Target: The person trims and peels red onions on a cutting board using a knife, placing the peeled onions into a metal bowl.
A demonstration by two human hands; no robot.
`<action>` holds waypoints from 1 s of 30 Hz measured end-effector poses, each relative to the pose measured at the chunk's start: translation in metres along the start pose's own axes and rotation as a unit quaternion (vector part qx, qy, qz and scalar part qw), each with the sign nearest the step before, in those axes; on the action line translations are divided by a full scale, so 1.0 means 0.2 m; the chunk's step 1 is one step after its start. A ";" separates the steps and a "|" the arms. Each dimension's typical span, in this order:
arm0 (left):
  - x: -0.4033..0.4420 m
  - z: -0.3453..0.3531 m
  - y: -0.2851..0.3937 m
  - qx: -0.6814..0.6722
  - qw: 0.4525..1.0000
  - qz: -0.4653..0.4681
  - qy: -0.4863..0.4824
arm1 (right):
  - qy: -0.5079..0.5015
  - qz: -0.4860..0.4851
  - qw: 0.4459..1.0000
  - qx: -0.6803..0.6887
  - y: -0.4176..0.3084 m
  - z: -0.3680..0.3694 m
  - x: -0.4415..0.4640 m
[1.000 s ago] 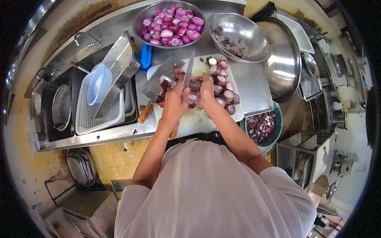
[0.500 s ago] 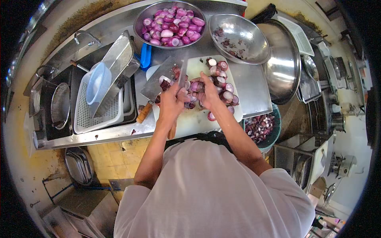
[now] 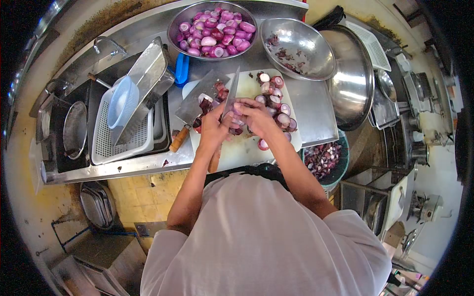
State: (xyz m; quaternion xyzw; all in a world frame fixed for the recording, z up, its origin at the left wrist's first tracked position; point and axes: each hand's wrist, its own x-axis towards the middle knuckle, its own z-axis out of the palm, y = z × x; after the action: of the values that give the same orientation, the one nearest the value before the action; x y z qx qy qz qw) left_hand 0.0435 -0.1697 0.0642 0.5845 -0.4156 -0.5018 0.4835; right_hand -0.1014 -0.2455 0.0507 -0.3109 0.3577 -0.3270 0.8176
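My left hand (image 3: 213, 129) is closed around a knife (image 3: 231, 93), its blade pointing away from me and its wooden handle (image 3: 215, 160) showing below the wrist. Close beside it, the bent fingers of my right hand (image 3: 256, 118) hold a red onion (image 3: 239, 117) against the blade; the fingers hide much of it. Both hands are above a white cutting board (image 3: 247, 157). Several red onions (image 3: 283, 119) with cut ends lie to the right of my right hand. Dark onion skins (image 3: 205, 104) are left of the knife, partly over a cleaver (image 3: 195, 101).
A steel bowl of peeled onions (image 3: 212, 33) stands at the back, beside a steel bowl (image 3: 311, 49) with skin scraps. Further right is a large steel pot (image 3: 353, 74). A bin of peelings (image 3: 323, 160) sits below the counter. White baskets (image 3: 101, 138) fill the sink side at left.
My right hand has moved slightly left and its fingers have closed in toward the blade and the onion. The knife has turned a little, showing its blade more clearly.
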 end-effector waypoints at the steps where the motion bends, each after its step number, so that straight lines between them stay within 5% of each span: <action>1: 0.00 0.00 0.00 -0.001 1.000 0.000 0.001 | 0.003 -0.005 1.000 -0.006 0.00 0.00 -0.01; 8: 0.02 -0.02 -0.04 0.013 0.997 0.038 0.067 | -0.024 -0.012 0.997 -0.077 -0.02 -0.04 -0.06; 13: 0.00 -0.04 -0.02 0.067 0.992 0.069 0.081 | -0.103 0.023 0.992 0.069 -0.05 -0.05 -0.08; 18: 0.00 -0.03 -0.05 0.157 0.958 0.181 0.158 | -0.047 -0.014 0.998 -0.029 0.02 -0.08 -0.04; 21: 0.05 -0.13 -0.07 0.160 0.966 0.065 0.192 | -0.099 0.008 0.995 -0.012 -0.02 -0.11 -0.09; 25: 0.06 -0.15 -0.08 0.167 0.969 0.051 0.176 | -0.174 0.036 0.984 0.000 -0.03 -0.16 -0.08; 30: 0.04 -0.14 -0.07 0.126 0.973 0.093 0.169 | -0.148 0.031 0.988 0.028 0.00 -0.19 -0.06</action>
State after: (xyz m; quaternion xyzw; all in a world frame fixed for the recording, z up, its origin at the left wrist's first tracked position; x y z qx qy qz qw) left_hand 0.0730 -0.1712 0.0506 0.6758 -0.4403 -0.2922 0.5138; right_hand -0.1376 -0.2455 0.0340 -0.3219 0.2330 -0.2620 0.8795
